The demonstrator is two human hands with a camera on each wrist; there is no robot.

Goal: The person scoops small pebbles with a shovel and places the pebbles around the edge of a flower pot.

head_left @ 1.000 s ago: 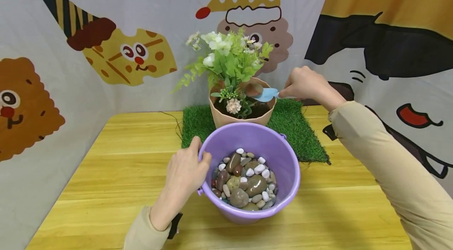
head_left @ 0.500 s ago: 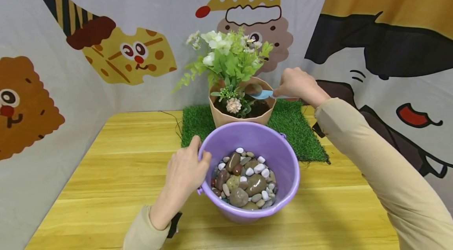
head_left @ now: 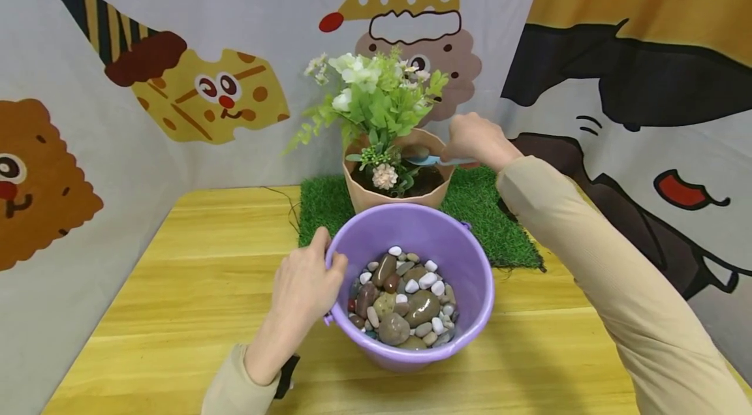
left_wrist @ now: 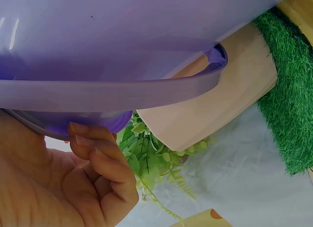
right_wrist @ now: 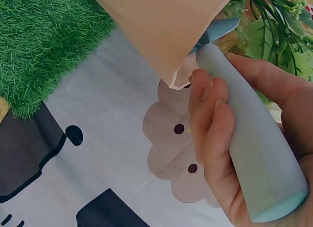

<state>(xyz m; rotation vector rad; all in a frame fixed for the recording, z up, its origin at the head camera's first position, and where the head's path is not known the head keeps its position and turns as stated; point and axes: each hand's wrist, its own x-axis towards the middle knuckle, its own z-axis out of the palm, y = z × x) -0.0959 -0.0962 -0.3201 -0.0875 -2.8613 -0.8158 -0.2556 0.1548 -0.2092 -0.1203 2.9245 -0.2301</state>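
Right grip [head_left: 480, 141] wraps round the shovel [right_wrist: 250, 119] by its handle, beyond the bucket [head_left: 411, 226]; blade at the mouth of the flowerpot [head_left: 361, 196], just behind bucket. Left grip [head_left: 308, 281] holds bucket's left rim, fingers curled. Stones [head_left: 423, 307] inside bucket.

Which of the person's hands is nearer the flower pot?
Right. The right hand is at the right edge of the flower pot, gripping a small trowel; the left hand is farther off, in front and to the left, gripping the rim of the purple bucket.
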